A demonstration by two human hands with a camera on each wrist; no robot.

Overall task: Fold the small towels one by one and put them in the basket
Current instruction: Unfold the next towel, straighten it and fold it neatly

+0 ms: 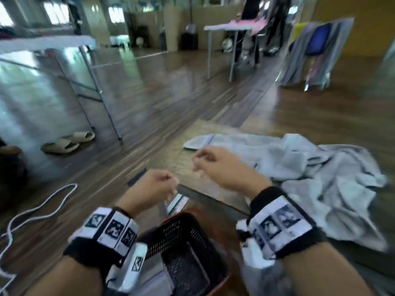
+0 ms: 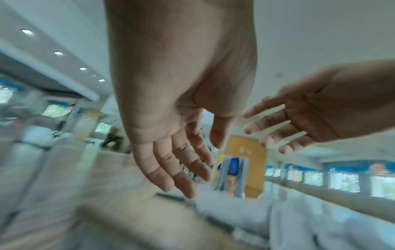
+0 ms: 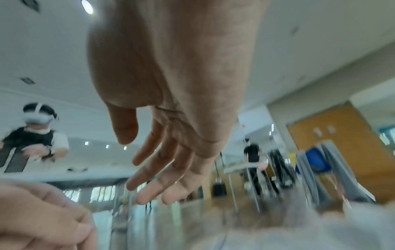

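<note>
My left hand [image 1: 168, 184] and right hand [image 1: 198, 165] hover side by side above and beyond a dark mesh basket [image 1: 181, 227] with an orange rim, low in the head view. Neither hand holds anything. The left wrist view shows my left hand [image 2: 203, 169] with relaxed fingers and the right hand [image 2: 299, 121] beside it. Seen from the right wrist, the right hand [image 3: 136, 169] is spread and empty. A heap of crumpled grey towels [image 1: 320, 178] lies to the right of my hands. One towel [image 1: 198, 142] lies flat beyond them. Grey folded cloth [image 1: 154, 272] shows inside the basket.
A woven mat [image 1: 177, 154] lies under the towels on the wooden floor. A white cable [image 1: 42, 201] and slippers [image 1: 68, 142] lie to the left, near a folding table [image 1: 49, 42]. Farther back stand another table [image 1: 228, 28] and a rack of hung cloths [image 1: 316, 50]. A person wearing a headset [image 3: 36, 132] is nearby.
</note>
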